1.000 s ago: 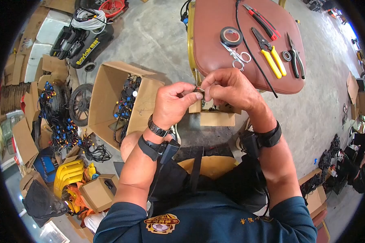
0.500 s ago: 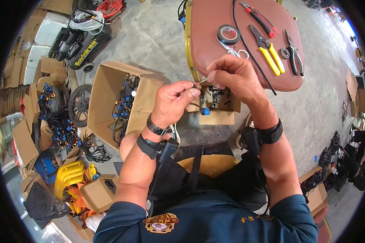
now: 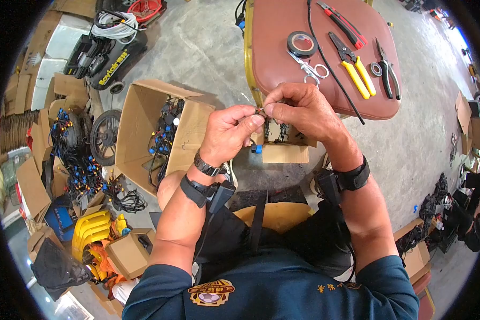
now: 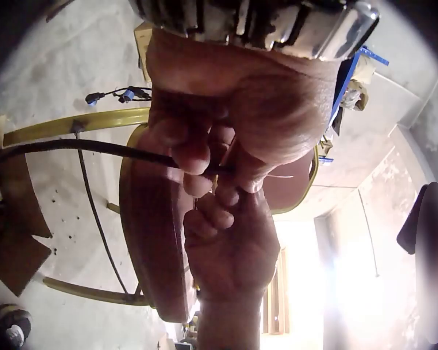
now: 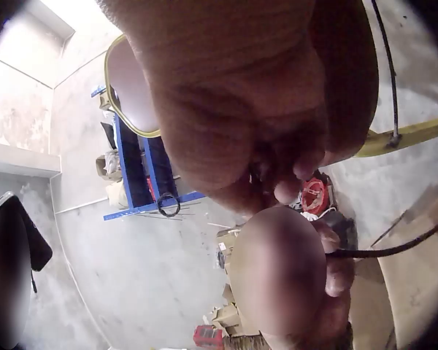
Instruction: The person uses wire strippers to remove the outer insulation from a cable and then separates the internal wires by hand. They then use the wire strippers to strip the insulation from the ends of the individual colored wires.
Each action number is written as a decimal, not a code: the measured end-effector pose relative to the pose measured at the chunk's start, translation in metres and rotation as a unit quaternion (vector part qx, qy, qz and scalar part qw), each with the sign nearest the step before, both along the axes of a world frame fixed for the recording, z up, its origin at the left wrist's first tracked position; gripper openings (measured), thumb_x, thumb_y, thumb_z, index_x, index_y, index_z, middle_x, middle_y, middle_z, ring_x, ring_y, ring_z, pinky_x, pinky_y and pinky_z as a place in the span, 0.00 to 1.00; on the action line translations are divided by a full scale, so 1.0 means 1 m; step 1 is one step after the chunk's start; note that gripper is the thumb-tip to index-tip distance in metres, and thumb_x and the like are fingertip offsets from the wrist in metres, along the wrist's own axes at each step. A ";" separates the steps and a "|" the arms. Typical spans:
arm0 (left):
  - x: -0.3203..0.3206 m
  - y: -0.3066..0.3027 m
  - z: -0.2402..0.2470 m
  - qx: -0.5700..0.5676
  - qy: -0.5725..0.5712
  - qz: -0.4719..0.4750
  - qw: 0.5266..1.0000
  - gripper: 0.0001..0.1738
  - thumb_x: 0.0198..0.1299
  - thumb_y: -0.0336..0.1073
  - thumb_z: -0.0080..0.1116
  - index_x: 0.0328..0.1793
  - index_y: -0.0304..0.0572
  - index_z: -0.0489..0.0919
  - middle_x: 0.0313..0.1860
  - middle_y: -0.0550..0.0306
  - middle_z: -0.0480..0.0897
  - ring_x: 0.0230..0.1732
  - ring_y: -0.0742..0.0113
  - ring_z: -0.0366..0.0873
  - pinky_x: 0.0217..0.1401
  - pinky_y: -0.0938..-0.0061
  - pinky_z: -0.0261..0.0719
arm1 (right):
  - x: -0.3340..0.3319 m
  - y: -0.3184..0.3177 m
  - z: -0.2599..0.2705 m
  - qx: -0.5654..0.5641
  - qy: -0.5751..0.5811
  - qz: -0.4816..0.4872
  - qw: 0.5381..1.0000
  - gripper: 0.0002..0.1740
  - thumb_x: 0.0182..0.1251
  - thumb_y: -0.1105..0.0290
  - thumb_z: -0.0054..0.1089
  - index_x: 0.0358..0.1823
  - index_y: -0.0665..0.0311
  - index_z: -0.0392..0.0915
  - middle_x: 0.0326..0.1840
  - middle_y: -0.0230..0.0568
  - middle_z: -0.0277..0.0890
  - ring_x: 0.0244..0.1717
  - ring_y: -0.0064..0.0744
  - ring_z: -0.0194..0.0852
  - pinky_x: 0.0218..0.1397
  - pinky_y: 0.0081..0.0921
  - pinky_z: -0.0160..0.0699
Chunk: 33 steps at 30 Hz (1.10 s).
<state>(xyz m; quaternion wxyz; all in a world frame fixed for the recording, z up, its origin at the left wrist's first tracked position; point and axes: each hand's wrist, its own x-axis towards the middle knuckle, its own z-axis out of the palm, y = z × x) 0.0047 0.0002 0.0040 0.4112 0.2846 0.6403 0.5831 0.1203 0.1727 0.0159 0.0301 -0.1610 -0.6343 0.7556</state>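
I counted two bare hands, one left hand (image 3: 226,133) and one right hand (image 3: 304,113), with one thick black cable (image 4: 102,147) and at least one thin wire (image 3: 262,109) at their fingers. On one brown padded seat (image 3: 274,26) I had one black tape roll (image 3: 302,54), one pair of silver metal scissors (image 3: 305,65), one red-and-black utility knife (image 3: 342,25), two plier-like tools, one yellow-handled (image 3: 357,74) and one black-handled (image 3: 384,61), one small grey ring (image 3: 372,69) and one long black cord (image 3: 345,95).

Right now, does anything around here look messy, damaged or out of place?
A bit messy: wires lie in a tangled heap by a wheel, and a black cable crosses the seat, its end poking past the edge, so it looks untidy. I can make out no damage or spill.
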 end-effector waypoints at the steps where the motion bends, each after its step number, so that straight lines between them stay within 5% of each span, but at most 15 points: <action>1: 0.000 0.000 0.000 -0.003 0.002 -0.002 1.000 0.10 0.67 0.35 0.61 0.45 0.35 0.83 0.29 0.61 0.83 0.21 0.81 0.72 0.21 0.86 0.69 | 0.000 0.000 0.002 0.004 -0.006 -0.002 1.000 0.04 0.65 0.74 0.63 0.38 0.67 0.82 0.33 0.25 0.79 0.34 0.12 0.71 0.39 0.16 0.72; 13: -0.003 0.002 0.003 -0.011 -0.026 -0.013 1.000 0.11 0.69 0.37 0.58 0.41 0.36 0.83 0.26 0.62 0.82 0.17 0.84 0.66 0.18 0.86 0.64 | 0.004 0.011 0.004 0.080 -0.031 -0.034 0.996 0.08 0.64 0.71 0.64 0.39 0.70 0.82 0.31 0.30 0.79 0.34 0.16 0.73 0.39 0.20 0.75; 33: -0.011 -0.003 -0.002 -0.010 0.038 -0.027 0.999 0.10 0.68 0.38 0.59 0.40 0.38 0.83 0.26 0.65 0.81 0.19 0.84 0.66 0.20 0.86 0.62 | 0.003 0.014 0.001 0.024 -0.002 -0.077 0.997 0.09 0.66 0.69 0.63 0.41 0.69 0.81 0.29 0.27 0.75 0.32 0.15 0.70 0.37 0.17 0.72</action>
